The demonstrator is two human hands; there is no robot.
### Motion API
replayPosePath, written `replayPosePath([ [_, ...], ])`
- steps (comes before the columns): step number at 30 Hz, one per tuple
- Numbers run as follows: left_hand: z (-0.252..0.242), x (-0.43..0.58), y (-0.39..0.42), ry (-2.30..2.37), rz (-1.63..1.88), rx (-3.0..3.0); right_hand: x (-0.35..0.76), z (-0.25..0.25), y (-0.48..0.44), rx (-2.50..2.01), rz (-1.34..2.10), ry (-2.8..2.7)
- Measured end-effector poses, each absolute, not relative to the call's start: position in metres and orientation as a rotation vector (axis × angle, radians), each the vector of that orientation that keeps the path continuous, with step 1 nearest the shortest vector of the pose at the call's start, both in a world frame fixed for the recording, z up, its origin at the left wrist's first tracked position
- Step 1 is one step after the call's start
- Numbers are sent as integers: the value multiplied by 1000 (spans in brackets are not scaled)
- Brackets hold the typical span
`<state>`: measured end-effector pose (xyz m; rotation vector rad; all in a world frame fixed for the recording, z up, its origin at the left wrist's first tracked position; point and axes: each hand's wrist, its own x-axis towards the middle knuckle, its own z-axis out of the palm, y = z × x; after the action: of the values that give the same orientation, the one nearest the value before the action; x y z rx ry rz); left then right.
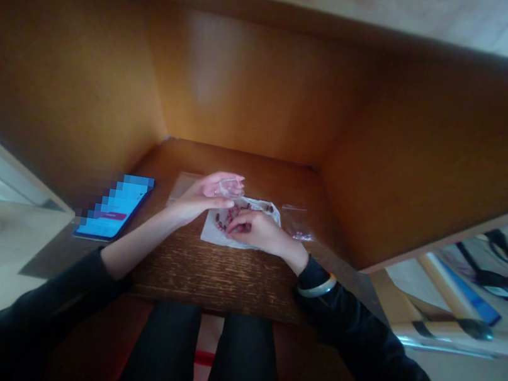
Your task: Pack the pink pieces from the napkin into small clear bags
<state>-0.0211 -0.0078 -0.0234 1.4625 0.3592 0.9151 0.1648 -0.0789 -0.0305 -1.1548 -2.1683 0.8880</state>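
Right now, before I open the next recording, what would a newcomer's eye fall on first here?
Probably the bright blue phone, lying at the left of the wooden surface. Next, near the middle, the right hand with its fingers among small dark-red pieces on a white sheet, and the left hand beside it, holding a clear item.
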Motion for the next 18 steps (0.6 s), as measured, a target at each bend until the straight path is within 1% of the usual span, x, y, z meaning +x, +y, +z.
replayPosePath([
  [3, -25, -22, -7, 362, 905, 1463, 167, -26, -78, -1176, 789, -2027],
  [7, -27, -22, -7, 375, 845, 1439, 174, -17, -73, -1229, 518, -1607],
  [9, -29, -20, -9, 379, 797, 1420, 176, -11, -75, -1214, 440, -1476],
  [11, -30, -18, -12, 375, 748, 1409, 176, -5, -79, -1195, 413, -1474],
  [15, -33, -14, -15, 344, 661, 1409, 172, 3, -89, -1135, 448, -1668],
  [18, -33, -14, -15, 334, 672, 1395, 174, 2, -87, -1150, 417, -1617],
])
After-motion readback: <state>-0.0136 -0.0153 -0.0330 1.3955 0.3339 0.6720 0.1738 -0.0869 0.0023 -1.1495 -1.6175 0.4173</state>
